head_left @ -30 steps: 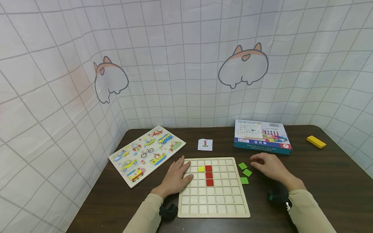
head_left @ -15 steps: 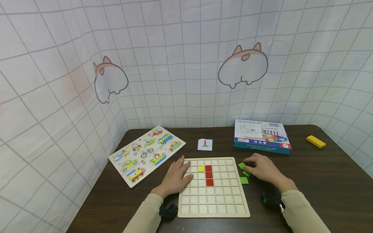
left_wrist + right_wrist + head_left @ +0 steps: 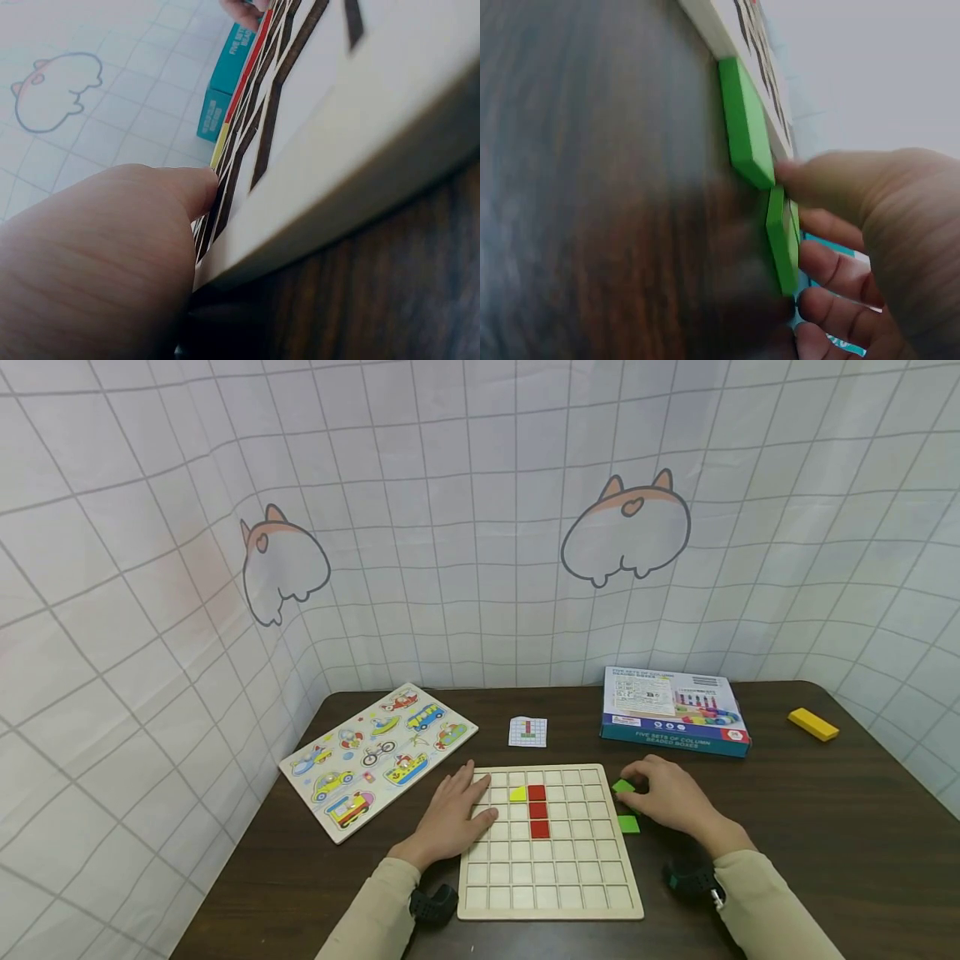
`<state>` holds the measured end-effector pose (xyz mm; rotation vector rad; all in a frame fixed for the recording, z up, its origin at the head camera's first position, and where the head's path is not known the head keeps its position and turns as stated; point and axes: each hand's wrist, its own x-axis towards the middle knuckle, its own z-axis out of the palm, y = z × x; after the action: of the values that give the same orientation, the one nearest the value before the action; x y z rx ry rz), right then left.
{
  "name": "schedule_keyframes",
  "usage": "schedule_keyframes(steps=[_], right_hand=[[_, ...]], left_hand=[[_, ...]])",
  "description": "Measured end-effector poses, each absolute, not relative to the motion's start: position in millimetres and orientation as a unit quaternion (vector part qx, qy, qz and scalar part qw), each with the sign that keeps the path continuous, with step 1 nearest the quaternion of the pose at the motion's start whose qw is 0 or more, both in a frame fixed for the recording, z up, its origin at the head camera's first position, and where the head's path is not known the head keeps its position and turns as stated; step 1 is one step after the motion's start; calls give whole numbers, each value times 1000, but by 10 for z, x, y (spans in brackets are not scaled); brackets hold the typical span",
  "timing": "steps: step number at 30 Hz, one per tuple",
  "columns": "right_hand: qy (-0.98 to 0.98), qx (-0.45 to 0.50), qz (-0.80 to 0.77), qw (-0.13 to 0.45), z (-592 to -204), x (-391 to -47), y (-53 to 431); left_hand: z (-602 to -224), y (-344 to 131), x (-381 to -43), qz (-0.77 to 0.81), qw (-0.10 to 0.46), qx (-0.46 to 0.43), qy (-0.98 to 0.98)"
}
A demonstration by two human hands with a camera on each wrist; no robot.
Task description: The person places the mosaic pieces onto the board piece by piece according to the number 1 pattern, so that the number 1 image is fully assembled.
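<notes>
Beside the board (image 3: 551, 913), right hand (image 3: 671, 792) at green tiles (image 3: 628, 825), cannot tell whether pinching; left hand (image 3: 450, 817) spread wide on board

The left hand (image 3: 447, 816) hides part of a pale wooden grid board (image 3: 551, 853), the right hand (image 3: 673, 795) parts of green square tiles (image 3: 623, 786); beige sleeves (image 3: 375, 906) are cut off below.

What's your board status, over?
Left hand on board. Right hand at green tiles beside board. Red tiles lined up on board. Nothing visibly blocking.
</notes>
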<state>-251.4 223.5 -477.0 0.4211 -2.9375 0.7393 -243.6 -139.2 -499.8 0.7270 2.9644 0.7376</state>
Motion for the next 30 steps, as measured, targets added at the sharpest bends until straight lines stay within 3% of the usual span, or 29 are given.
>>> schedule_keyframes(steps=[20, 30], right_hand=[[-965, 97, 242, 36, -4754, -2515, 2234], [-962, 95, 250, 60, -4767, -2517, 2217]], left_hand=[[-5007, -1402, -2440, 234, 3, 232, 944], [-5012, -1402, -2439, 232, 3, 233, 944]])
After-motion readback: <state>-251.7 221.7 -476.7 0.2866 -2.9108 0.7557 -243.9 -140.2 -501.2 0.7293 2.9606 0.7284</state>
